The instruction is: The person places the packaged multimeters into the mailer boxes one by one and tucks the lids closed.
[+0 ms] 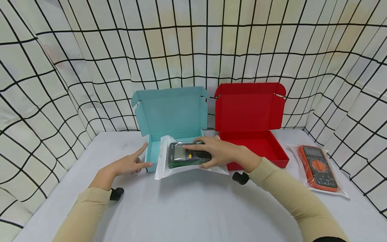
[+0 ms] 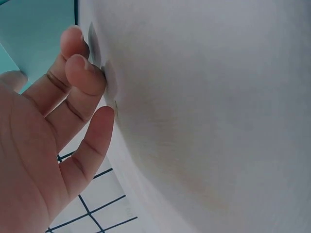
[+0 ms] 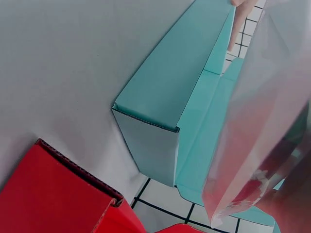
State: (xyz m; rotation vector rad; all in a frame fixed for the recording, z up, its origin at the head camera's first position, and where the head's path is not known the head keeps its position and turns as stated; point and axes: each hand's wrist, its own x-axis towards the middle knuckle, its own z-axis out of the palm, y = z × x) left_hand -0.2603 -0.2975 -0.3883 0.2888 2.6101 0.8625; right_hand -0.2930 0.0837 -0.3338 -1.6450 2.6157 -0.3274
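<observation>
Dark multimeter, head view: the dark multimeter [image 1: 188, 157] is inside a clear bag [image 1: 162, 163], held over the front part of the teal box [image 1: 175, 111], its face toward the camera.
Long axis: it runs left to right, roughly level, along the front of that box; the display end points left, the other end right, under the fingers.
Right-hand grip: the right hand [image 1: 217, 151] pinches the dark multimeter through the bag, fingers over the far edge, thumb at the near edge.
Left-hand grip: the left hand [image 1: 128, 164] has index finger and thumb stretched out, touching the teal box at its near left corner.
Red box: the red box [image 1: 249, 112] stands open just right of the teal one, lid raised.
Orange multimeter: bagged, the orange multimeter [image 1: 318, 168] lies on the desk [image 1: 193, 215] at the right, display end pointing away, long axis slanting toward near right.
Left wrist view: fingers loosely bent beside the white cloth, teal cardboard behind.
Right wrist view: the bag slants in front of the teal box; the dark multimeter shows only partly, at the right edge.
</observation>
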